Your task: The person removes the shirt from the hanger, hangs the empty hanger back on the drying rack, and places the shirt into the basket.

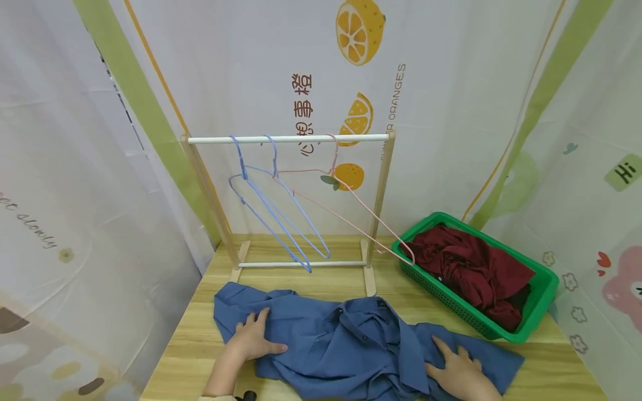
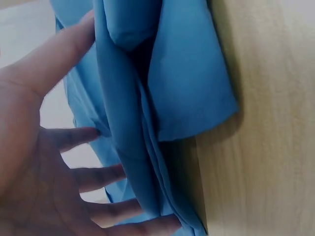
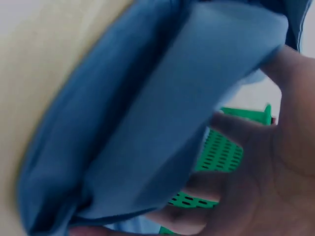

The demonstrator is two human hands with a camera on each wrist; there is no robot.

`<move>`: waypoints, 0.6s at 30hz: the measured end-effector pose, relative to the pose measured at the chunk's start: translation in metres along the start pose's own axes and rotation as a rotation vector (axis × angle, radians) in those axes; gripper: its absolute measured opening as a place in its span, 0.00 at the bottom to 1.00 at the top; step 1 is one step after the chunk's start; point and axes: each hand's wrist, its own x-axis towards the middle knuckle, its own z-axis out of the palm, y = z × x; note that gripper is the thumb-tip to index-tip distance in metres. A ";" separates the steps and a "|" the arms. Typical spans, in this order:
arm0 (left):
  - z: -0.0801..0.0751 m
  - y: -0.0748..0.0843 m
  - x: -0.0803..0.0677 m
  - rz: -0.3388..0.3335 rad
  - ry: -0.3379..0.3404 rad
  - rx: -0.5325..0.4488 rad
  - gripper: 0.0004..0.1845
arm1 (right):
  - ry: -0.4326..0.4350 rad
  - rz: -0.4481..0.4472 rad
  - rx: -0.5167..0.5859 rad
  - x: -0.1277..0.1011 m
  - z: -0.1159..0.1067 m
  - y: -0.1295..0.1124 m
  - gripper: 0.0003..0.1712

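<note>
Blue shirt point(image 1: 351, 340) lies crumpled on my wooden worktop point(image 1: 551, 356) in front of the hanger rack point(image 1: 288, 139), and I see my left hand point(image 1: 253, 337) and right hand point(image 1: 458, 370) pressing flat on it, fingers spread, beside the green basket point(image 1: 544, 292).

Head view: bright, even, diffuse light, no glare, only faint soft shadows under the blue shirt point(image 1: 346, 340) on the desk point(image 1: 311, 278); sharp in the middle, with wide-angle bending of straight lines toward the left and right edges. Left wrist view: dimmer, slightly soft, a shadow along the shirt's right edge on the wood. Right wrist view: heavy motion blur, the near cloth and right hand point(image 3: 275, 182) out of focus.
</note>
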 end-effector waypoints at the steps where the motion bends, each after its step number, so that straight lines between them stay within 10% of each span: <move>1: 0.001 -0.002 0.001 0.001 0.000 -0.007 0.65 | -0.008 -0.006 -0.001 0.000 -0.001 0.001 0.55; 18: 0.020 -0.003 0.015 0.036 0.030 -0.124 0.66 | -0.116 -0.038 0.359 0.008 -0.004 -0.019 0.61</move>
